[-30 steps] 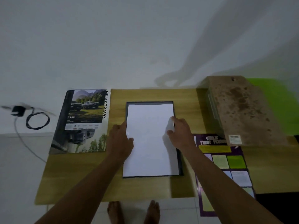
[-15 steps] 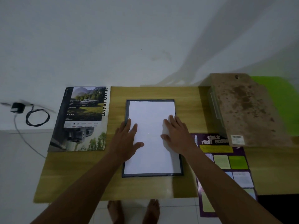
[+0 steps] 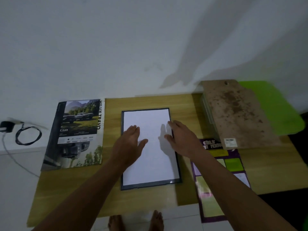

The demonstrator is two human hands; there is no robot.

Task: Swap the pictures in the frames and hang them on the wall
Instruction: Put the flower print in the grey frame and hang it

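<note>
A dark picture frame (image 3: 150, 186) lies flat in the middle of the wooden table (image 3: 70, 185). Inside it a white sheet (image 3: 150, 164) lies blank side up. My left hand (image 3: 129, 144) lies flat on the sheet's left part, fingers straight. My right hand (image 3: 180, 139) hovers at the frame's right edge, fingers extended, casting a shadow on the sheet. A car poster (image 3: 75, 134) lies to the left, overhanging the table's edge. A purple poster (image 3: 220, 177) with green panels lies to the right. A brown backing board (image 3: 236, 114) rests on another frame (image 3: 208, 114) at the back right.
A white wall (image 3: 116, 47) rises right behind the table. A black charger with a coiled cable (image 3: 25, 134) lies on the floor at the left. A bright green board (image 3: 275, 107) lies under the backing board at the far right. My bare feet (image 3: 135, 221) show below the table's front edge.
Both hands went from the sheet's side edges to lying flat on it. Now the right hand has lifted and shifted towards the frame's right edge; the left stays on the sheet.
</note>
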